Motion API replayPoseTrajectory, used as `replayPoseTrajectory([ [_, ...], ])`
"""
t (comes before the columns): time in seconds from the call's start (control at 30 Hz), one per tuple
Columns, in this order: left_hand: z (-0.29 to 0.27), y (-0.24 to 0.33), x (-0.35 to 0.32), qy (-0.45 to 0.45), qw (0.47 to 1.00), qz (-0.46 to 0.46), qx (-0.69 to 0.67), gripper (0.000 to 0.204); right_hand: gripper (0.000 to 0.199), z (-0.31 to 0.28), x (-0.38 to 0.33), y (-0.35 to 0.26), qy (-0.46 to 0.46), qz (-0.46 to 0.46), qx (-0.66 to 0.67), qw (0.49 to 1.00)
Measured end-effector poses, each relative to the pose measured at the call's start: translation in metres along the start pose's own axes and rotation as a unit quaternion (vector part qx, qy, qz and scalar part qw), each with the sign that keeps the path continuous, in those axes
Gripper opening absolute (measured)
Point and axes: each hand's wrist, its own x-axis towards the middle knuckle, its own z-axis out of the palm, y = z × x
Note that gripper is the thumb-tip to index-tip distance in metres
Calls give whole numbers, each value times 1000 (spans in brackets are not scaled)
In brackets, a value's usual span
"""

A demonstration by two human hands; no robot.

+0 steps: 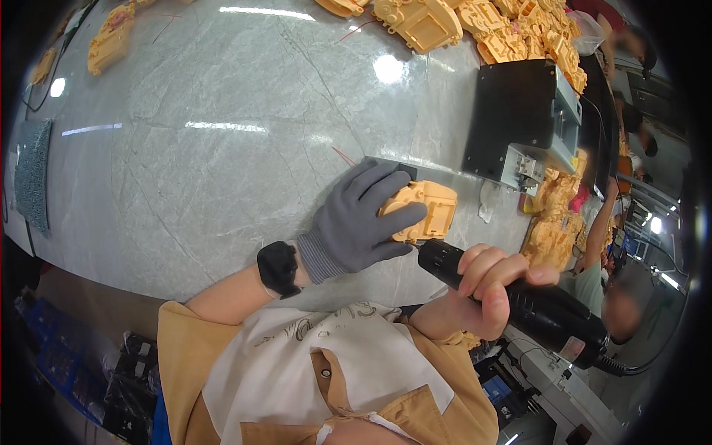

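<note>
My left hand [356,222], in a grey knitted glove, is closed around a yellow-orange plastic housing [441,211] and holds it on the table. Its fingers reach over the housing's left side. My bare right hand [493,285] is wrapped round a black electric screwdriver [556,319], its cable leaving at the lower right. The tool's tip meets the near edge of the housing; whether a screw sits there is too small to tell. A small black block [407,171] lies just behind the housing, partly hidden by the glove.
A black metal box with a silver front mechanism [519,122] stands at the right. Behind it is a heap of similar yellow housings [512,33]; more parts [556,222] lie to its right. One housing [111,41] rests far left. Several people are along the right side.
</note>
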Motion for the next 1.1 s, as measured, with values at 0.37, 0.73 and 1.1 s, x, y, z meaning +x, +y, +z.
replayPoseTrajectory([
  [0.37, -2, 3, 3, -3, 1000, -2, 1, 52, 38, -1, -3, -5, 23, 2, 38, 999],
  [0.73, -5, 4, 3, -6, 1000, -1, 2, 54, 39, 9, -4, -7, 59, 14, 8, 998],
  [1.1, -5, 6, 0, -13, 1000, -9, 7, 61, 40, 14, -7, -7, 75, 22, -3, 997],
])
